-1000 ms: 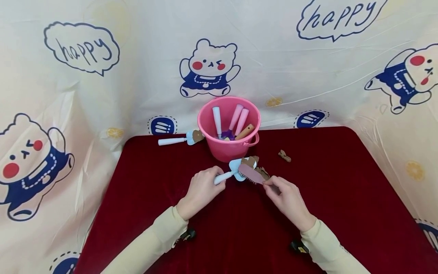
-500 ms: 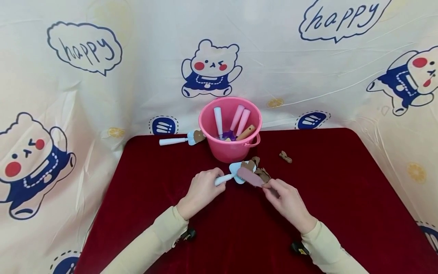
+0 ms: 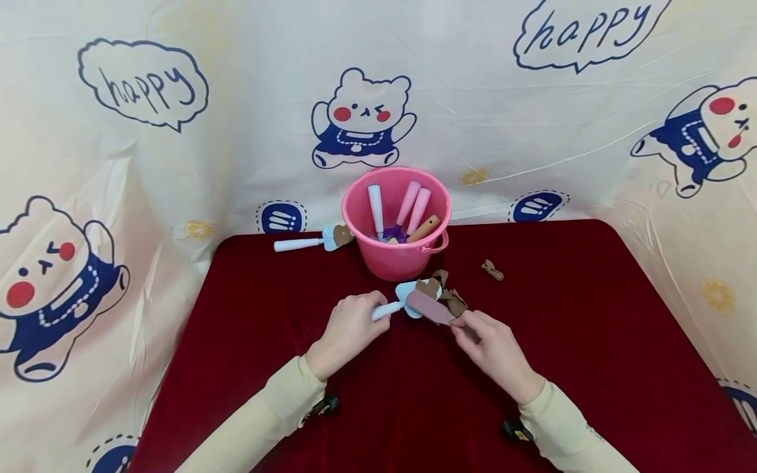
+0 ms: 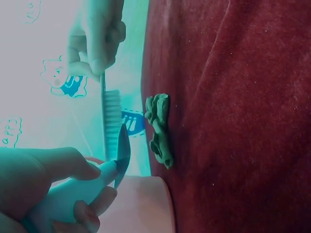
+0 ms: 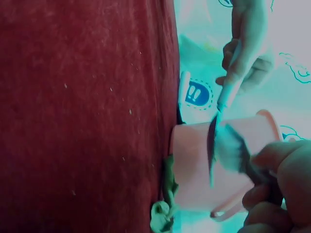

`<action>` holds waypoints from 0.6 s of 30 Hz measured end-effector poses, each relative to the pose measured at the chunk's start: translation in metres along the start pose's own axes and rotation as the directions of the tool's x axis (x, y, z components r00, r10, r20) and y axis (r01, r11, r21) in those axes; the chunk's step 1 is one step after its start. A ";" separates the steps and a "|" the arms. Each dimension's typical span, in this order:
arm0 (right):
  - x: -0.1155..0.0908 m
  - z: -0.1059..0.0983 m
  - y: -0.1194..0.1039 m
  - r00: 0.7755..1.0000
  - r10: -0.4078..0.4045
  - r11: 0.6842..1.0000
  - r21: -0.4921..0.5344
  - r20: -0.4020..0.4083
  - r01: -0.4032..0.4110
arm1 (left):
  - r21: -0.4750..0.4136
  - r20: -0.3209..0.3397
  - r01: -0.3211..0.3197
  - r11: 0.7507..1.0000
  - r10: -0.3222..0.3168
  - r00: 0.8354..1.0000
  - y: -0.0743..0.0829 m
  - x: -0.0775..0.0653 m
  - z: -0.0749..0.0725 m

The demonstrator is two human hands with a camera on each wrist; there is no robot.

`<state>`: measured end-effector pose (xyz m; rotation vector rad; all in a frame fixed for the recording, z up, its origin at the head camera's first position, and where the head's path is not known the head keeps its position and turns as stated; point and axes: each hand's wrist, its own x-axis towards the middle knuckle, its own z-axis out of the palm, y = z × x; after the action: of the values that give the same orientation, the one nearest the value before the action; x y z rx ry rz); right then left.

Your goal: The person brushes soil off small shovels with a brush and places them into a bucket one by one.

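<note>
My left hand [image 3: 349, 332] grips the pale handle of a light-blue toy shovel [image 3: 405, 290], holding it above the table. Brown clay-like stuff [image 3: 428, 286] shows on the shovel's blade. From the other side my right hand [image 3: 499, 348] pinches the handle of a mauve brush [image 3: 427, 306], whose bristles [image 4: 112, 109] lie against the blade in the left wrist view. Beneath and just right of the blade are brown clay-like lumps [image 3: 455, 303] on the cloth. In the right wrist view the brush head is blurred.
A pink bucket [image 3: 391, 259] stands behind the hands, with several handled tools in it. Left of it lies another light-blue shovel [image 3: 298, 244] with brown on its blade. A small brown piece [image 3: 492, 270] rests on the dark red cloth [image 3: 408, 407] at the right.
The brush has slid over the shovel's blade toward the shovel's handle, with my right hand moving slightly left. My left hand and the shovel stay nearly in place.
</note>
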<state>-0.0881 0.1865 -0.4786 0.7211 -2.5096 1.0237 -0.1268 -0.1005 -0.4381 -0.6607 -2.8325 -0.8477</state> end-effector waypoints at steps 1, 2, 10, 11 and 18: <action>0.000 0.000 0.000 1.000 0.021 1.000 -0.018 -0.014 -0.021 | 0.000 0.001 0.002 1.000 -0.002 1.000 0.000 0.000 -0.001; 0.001 0.000 0.001 0.999 0.039 0.999 -0.032 -0.028 -0.040 | -0.001 0.003 0.004 1.000 -0.004 1.000 -0.001 -0.001 -0.001; 0.004 0.001 -0.003 1.000 -0.020 0.997 0.070 -0.005 0.020 | -0.008 0.013 0.007 1.000 -0.007 1.000 0.001 -0.001 -0.002; 0.005 0.002 -0.004 0.999 -0.038 0.996 0.079 0.002 0.038 | -0.006 0.008 0.006 1.000 -0.006 1.000 0.001 -0.001 -0.002; 0.004 0.002 0.001 0.998 0.042 0.998 -0.051 -0.043 -0.044 | -0.015 0.010 0.023 1.000 -0.023 1.000 -0.001 -0.002 -0.007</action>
<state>-0.0924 0.1847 -0.4785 0.6265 -2.5156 0.9733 -0.1255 -0.1053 -0.4332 -0.6372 -2.8502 -0.8733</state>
